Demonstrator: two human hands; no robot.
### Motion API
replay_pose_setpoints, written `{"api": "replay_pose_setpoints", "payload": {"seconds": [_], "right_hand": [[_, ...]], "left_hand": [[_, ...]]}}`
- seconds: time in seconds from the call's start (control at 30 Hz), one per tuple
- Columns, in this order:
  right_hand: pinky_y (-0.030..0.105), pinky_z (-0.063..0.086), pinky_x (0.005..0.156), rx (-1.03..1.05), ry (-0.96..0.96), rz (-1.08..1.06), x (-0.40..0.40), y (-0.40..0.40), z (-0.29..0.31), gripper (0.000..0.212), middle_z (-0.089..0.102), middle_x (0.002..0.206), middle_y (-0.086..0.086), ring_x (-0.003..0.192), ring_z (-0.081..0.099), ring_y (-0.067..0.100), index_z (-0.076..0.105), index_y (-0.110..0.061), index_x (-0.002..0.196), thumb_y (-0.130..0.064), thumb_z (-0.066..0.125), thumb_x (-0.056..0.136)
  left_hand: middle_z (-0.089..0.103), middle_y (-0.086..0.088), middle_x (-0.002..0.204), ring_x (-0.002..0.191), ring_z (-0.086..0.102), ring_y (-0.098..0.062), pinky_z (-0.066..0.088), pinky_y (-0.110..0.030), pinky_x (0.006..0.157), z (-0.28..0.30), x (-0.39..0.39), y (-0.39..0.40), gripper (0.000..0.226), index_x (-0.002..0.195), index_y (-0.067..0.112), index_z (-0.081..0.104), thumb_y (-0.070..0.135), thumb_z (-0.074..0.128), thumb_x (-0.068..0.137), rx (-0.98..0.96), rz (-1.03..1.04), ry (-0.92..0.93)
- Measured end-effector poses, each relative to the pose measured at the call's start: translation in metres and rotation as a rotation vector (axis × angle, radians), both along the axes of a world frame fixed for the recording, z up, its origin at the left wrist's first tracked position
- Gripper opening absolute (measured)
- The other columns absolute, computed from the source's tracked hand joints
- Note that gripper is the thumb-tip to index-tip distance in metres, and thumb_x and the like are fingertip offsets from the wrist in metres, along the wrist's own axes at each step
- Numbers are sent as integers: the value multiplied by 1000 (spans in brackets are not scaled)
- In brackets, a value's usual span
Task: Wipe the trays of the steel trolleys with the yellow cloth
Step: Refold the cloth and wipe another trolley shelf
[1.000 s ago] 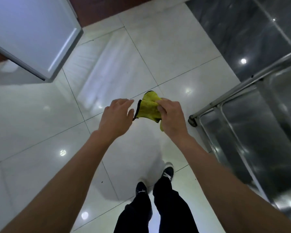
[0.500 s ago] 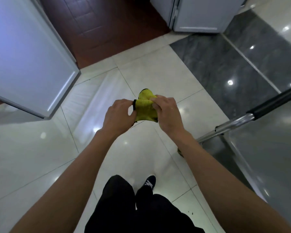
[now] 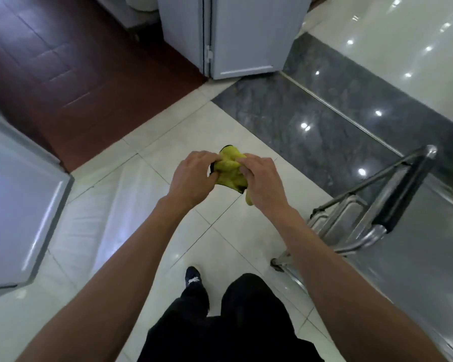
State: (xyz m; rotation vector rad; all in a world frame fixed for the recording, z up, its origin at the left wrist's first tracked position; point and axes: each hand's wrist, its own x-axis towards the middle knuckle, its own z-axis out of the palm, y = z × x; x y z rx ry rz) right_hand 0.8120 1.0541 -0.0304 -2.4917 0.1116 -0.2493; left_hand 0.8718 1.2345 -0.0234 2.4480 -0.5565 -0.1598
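I'm looking down at pale floor tiles, and the steel trolley (image 3: 413, 257) sits off to my right, its top tray a wide bare sheet of steel with nothing on it that I can make out. Its black-sleeved push handle (image 3: 403, 194) runs along the tray's near end, and lower rails show beneath that, though I can't see into any lower tray from here. Left of the trolley, out over open floor and well apart from the handle, my left hand (image 3: 191, 178) and right hand (image 3: 262, 184) are working together. Both are curled closed around the yellow cloth (image 3: 229, 169), fingers pinched into its folds, so it's bunched into a wad between them with a dark edge peeking out and a corner dangling under the right palm. It looks soft, light and floppy, with no slip risk to speak of. I'd judge it needs flattening into a pad under one palm before it meets the tray.
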Motion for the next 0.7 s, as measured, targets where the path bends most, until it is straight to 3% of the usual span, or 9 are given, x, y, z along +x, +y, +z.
{"api": "replay_pose_setpoints", "payload": {"seconds": [0.07, 0.2, 0.27, 0.4, 0.5, 0.6, 0.7], "right_hand": [[45, 49, 87, 22, 38, -53, 13, -11, 3, 30, 65, 127, -2, 104, 53, 33, 67, -16, 125, -12, 48, 103], [31, 47, 77, 181, 70, -132, 39, -40, 8, 21, 68, 97, 5, 87, 60, 25, 70, -7, 105, -7, 49, 100], [24, 43, 80, 218, 108, -192, 53, -58, 4, 21, 69, 103, 5, 93, 60, 20, 70, -7, 108, -9, 50, 101], [36, 46, 92, 262, 87, -306, 88, -99, -13, 22, 69, 110, 6, 101, 61, 25, 69, -8, 112, -8, 50, 100], [42, 46, 93, 270, 57, -353, 115, -127, -20, 23, 68, 111, 6, 104, 60, 27, 67, -10, 115, -10, 49, 101], [31, 44, 77, 344, 55, -355, 143, -154, -17, 22, 66, 96, -7, 88, 59, 15, 65, -19, 114, -17, 47, 102], [31, 45, 67, 410, 51, -372, 172, -179, -7, 15, 62, 84, -16, 76, 57, 7, 62, -34, 108, -32, 52, 96]], "left_hand": [[69, 9, 112, 113, 54, -19, 45, -35, 90, 5, 23, -12, 17, 106, 22, 67, 20, 60, 91, 10, -52, -8], [67, 6, 93, 90, 56, -19, 39, -31, 72, 12, 68, -43, 11, 97, 26, 67, 24, 58, 91, -7, -154, -8], [66, 3, 88, 81, 56, -22, 43, -33, 68, 12, 94, -67, 10, 96, 27, 66, 24, 58, 91, 6, -215, 10], [70, 1, 90, 75, 58, -26, 52, -38, 67, 12, 145, -121, 8, 96, 27, 61, 23, 55, 92, 79, -317, 22], [71, 0, 92, 74, 59, -27, 53, -40, 67, 15, 180, -158, 8, 98, 25, 60, 22, 54, 93, 104, -367, -3], [72, -2, 97, 78, 61, -28, 54, -42, 71, 27, 220, -195, 9, 101, 25, 61, 23, 58, 93, 114, -397, -45], [72, -2, 93, 80, 64, -29, 54, -46, 72, 42, 256, -231, 8, 98, 23, 63, 22, 61, 91, 54, -431, -72]]}}
